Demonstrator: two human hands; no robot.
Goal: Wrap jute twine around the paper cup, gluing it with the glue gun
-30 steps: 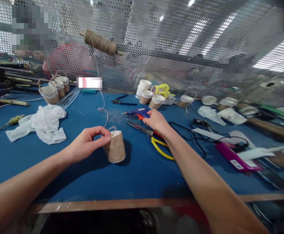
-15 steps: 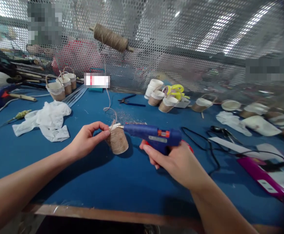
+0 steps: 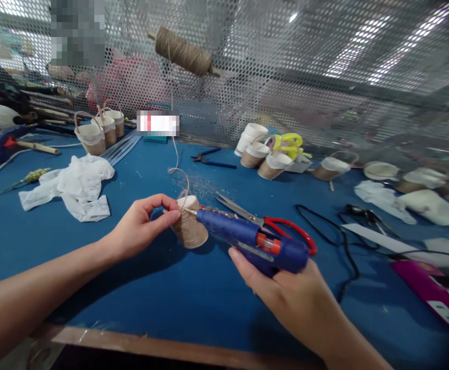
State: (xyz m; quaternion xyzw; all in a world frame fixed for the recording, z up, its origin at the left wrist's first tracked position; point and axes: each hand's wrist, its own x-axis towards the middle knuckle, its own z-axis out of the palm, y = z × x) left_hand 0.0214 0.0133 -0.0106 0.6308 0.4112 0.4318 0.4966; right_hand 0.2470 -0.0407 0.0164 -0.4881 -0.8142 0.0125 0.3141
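Note:
My left hand (image 3: 147, 223) pinches a small twine-wrapped cup (image 3: 191, 231) near its white end, where a loose strand of twine (image 3: 176, 154) comes down from the hanging spool (image 3: 184, 51). The cup tilts over the blue table. My right hand (image 3: 286, 293) is wrapped round a blue glue gun (image 3: 253, 236), whose metal tip meets the cup's upper edge close to my left fingertips. Behind the glue gun lie red-handled scissors (image 3: 290, 228), partly covered by it.
White cloth (image 3: 78, 185) lies at left, below small baskets (image 3: 90, 139) and a second glue gun (image 3: 4, 144). Pliers (image 3: 212, 160), more baskets (image 3: 274, 165) and yellow ribbon (image 3: 292, 141) stand behind. At right are a black cable (image 3: 320, 223) and a magenta power strip (image 3: 421, 290).
The glue gun's rear has swung down toward me and right, uncovering the scissors. Its tip stays at the cup's edge. The whole view has shifted slightly.

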